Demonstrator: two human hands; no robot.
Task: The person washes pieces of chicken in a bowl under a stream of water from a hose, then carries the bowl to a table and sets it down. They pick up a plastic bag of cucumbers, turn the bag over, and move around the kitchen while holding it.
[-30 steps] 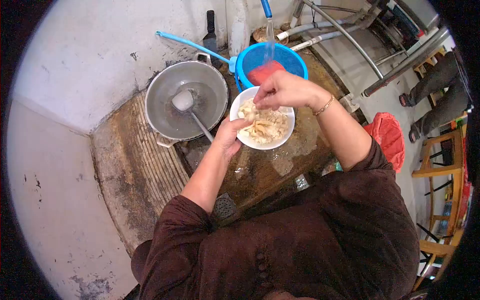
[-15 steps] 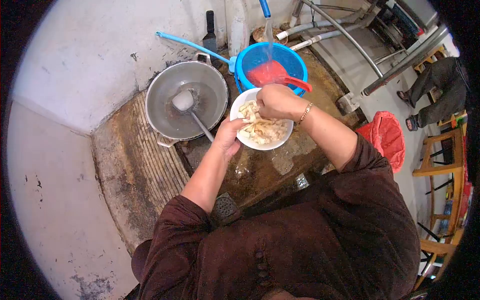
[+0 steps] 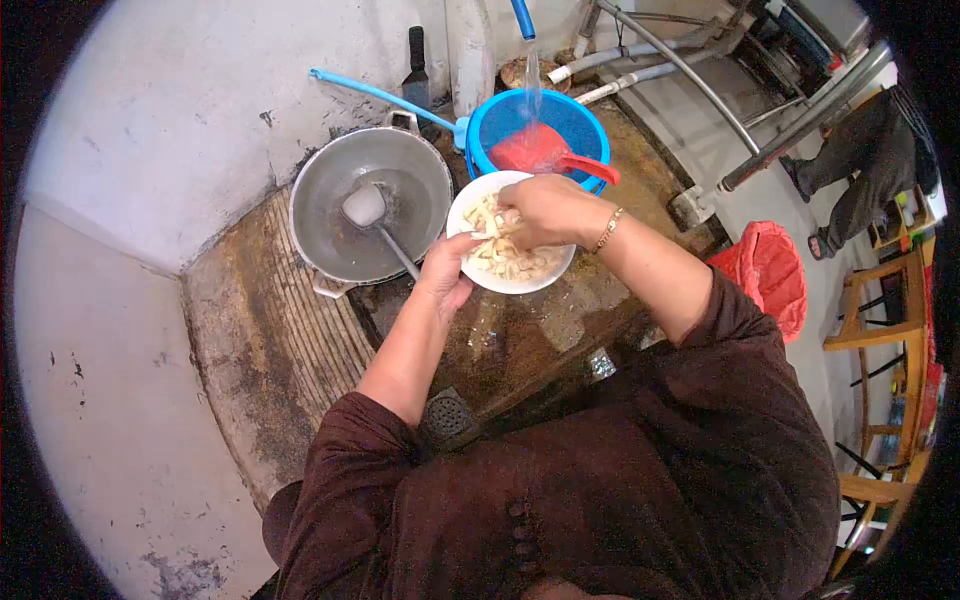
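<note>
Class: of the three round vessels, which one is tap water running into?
The blue bucket, holding a red scoop; the white bowl and grey wok get none.

A white bowl (image 3: 462,215) is showing pale cream food pieces (image 3: 490,255). At its 1 o'clock a bright blue bucket (image 3: 592,125) is holding a red scoop (image 3: 530,150); at 10 o'clock a dull grey wok (image 3: 400,185) is gleaming, with a light blue pipe (image 3: 375,93) at its 12 o'clock. A brown, dark-stained, ridged slab (image 3: 285,340) is lying at 8 o'clock, a red bag (image 3: 772,275) at 3 o'clock. Dark brown sleeves (image 3: 735,330) and a gold bracelet (image 3: 606,229) are showing.
</note>
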